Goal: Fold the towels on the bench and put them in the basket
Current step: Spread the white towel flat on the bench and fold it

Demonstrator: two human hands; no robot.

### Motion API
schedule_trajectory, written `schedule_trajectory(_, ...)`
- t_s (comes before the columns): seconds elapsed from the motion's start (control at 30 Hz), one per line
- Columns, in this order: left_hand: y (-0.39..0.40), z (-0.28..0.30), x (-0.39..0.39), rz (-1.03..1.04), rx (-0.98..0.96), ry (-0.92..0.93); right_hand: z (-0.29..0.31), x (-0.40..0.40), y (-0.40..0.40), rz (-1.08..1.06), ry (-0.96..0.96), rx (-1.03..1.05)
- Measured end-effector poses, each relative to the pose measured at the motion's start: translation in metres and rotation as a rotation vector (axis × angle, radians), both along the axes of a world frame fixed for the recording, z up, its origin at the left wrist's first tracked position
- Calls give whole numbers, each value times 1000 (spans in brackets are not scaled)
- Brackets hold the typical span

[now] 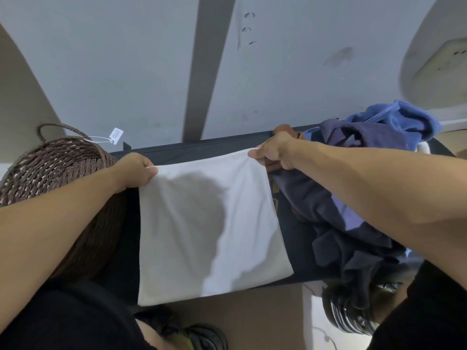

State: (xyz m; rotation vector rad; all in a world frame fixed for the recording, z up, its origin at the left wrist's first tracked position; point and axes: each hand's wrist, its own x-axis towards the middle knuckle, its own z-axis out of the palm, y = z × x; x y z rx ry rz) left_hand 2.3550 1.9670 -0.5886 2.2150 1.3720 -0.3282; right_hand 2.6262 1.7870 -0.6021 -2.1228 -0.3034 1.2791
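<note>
Hands pinch the white towel's (209,223) far corners, left hand (135,171) and right hand (274,151), spreading it flat on the dark desk (295,236) between basket (58,168) and towel pile (353,193).

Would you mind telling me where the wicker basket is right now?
In the head view, the wicker basket stands at the left end of the bench, behind the left hand and left of the white towel.

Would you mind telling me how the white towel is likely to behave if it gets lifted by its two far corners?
The white towel probably hangs limp: its near edge already drapes over the bench. Likely light, since the left hand and right hand pinch only the corners.
</note>
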Motion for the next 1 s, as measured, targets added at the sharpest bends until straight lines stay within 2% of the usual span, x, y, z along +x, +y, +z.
schedule_trajectory(0.17,1,-13,5,130,-19,24,4,-5,3,-157,51,-24)
schedule_trajectory(0.37,5,-15,1,148,97,-77,-10,-9,6,1,-364,-78)
schedule_trajectory(0.53,2,-15,7,57,209,-39,-5,-12,2,148,-524,-109)
schedule_trajectory(0.63,-15,-14,20,-77,346,-114,3,-15,-1,172,-450,-67)
schedule_trajectory(0.7,-34,-15,33,-189,329,-172,13,-19,-5,218,-375,-63)
schedule_trajectory(0.83,-68,-27,44,-353,140,62,25,-30,-31,285,-226,-135)
schedule_trajectory(0.93,-74,-33,38,-344,121,207,34,-47,-53,297,-132,-186)
schedule_trajectory(1.0,-77,-35,37,-279,103,227,38,-59,-67,365,-87,-245)
